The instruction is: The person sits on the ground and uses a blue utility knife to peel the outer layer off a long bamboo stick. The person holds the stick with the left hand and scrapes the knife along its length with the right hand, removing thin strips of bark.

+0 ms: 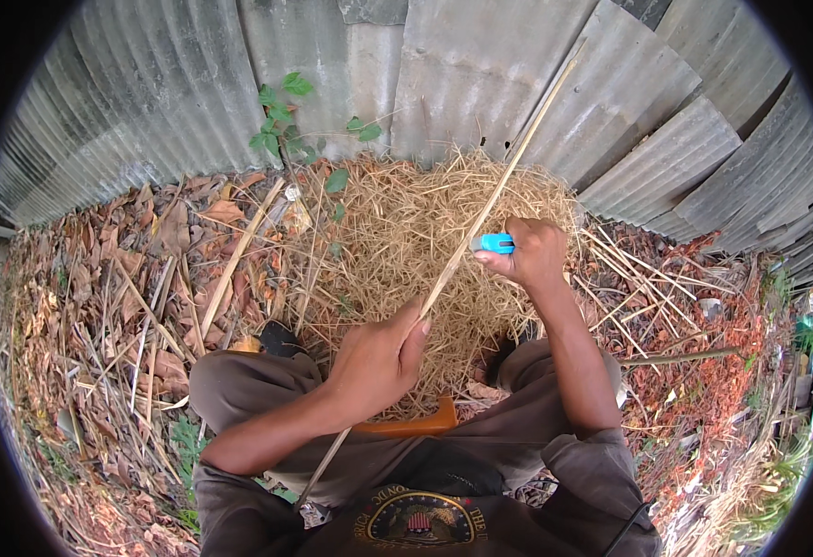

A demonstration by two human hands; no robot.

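A long, thin pale stick (510,173) slants across the view, from near my lap up toward the metal fence. My left hand (374,367) is closed round its lower part, and the thin tail end shows below my forearm. In my right hand (534,255) is a bright blue utility knife (494,243), gripped with the fingers wrapped round it. Its front end meets the stick or lies right beside it, a little above my left hand; the blade itself is too small to make out. Between my legs lies an orange curved object (416,425), partly hidden by my left arm.
A heap of dry straw (397,232) lies before me. Corrugated metal sheets (481,74) stand as a fence behind it. Dry leaves (174,232) and loose sticks cover the ground at left; thin cut sticks (643,269) lie at right. A leafy green plant (281,116) grows by the fence.
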